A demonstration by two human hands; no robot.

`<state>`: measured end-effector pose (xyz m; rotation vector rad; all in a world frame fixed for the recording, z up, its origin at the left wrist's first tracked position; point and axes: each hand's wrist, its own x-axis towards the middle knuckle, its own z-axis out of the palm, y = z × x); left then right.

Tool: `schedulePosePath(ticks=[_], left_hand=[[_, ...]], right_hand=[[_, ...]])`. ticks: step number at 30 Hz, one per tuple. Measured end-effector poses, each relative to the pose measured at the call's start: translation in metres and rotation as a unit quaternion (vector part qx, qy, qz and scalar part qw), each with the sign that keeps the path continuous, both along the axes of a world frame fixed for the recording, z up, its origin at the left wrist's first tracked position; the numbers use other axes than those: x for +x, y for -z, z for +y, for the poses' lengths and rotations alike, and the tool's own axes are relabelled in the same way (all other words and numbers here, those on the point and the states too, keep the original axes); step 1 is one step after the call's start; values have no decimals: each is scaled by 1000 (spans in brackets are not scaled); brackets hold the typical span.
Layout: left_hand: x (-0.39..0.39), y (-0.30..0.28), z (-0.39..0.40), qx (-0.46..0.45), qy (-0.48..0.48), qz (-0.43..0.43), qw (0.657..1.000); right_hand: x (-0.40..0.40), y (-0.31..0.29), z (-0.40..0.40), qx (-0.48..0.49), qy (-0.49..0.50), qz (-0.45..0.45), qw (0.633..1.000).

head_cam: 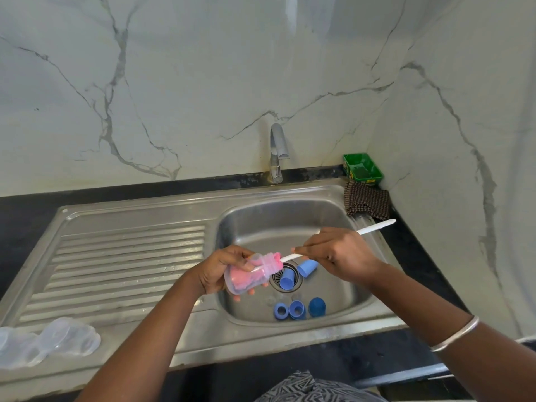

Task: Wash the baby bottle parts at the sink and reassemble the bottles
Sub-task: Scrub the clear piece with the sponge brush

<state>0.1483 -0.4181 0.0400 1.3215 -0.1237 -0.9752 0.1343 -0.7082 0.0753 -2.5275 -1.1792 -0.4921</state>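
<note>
Scrubbing bottle (246, 275) inside: my left hand (220, 269) grips it, right hand (338, 256) grips brush (374, 226). Tap (278, 152) looks off; rinse probably next, blue caps (295, 310) wait in sink (359, 227).

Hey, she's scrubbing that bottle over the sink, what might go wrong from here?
The clear bottle, held by the left hand while the right hand works the brush, may slip if wet. One blue cap lies over the drain and might block draining.
</note>
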Motion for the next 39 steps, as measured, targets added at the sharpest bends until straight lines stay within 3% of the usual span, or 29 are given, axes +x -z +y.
schedulePosePath(ticks=[4,8,12,14,16,19,21,23,25,26,28,30,33,36,39], left_hand=[[-5,4,-10,95,-49,-155,982],[-9,4,-23,194,-44,-326,924],[-11,9,-28,280,-72,-441,850],[-11,11,-26,267,-68,-527,804],[-10,10,-24,241,-74,-596,763],[-4,6,-19,222,-77,-633,738],[-2,6,-16,215,-71,-639,735],[0,8,-12,207,-76,-641,736],[1,9,-10,200,-81,-638,739],[1,9,-10,201,-76,-637,740],[2,9,-12,206,-59,-621,754],[2,10,-16,211,-62,-574,789],[3,12,-22,211,-68,-468,856],[7,8,-18,223,-63,-324,917],[13,3,-10,149,-45,-210,965]], right_hand=[[-7,6,5,-55,24,5,998],[-5,9,26,-197,104,116,968],[2,2,39,-144,197,241,939],[4,-3,41,-38,220,384,896],[8,-4,42,91,238,529,810],[11,-11,33,127,271,667,682],[11,-14,23,122,257,716,637],[11,-15,16,115,247,734,622],[10,-15,13,102,252,722,636],[9,-15,15,89,255,701,660],[8,-13,23,74,253,626,734],[5,-11,33,53,237,519,819],[-3,-8,47,-98,223,308,920],[-5,1,48,-198,170,133,956],[-4,-2,32,-176,84,56,979]])
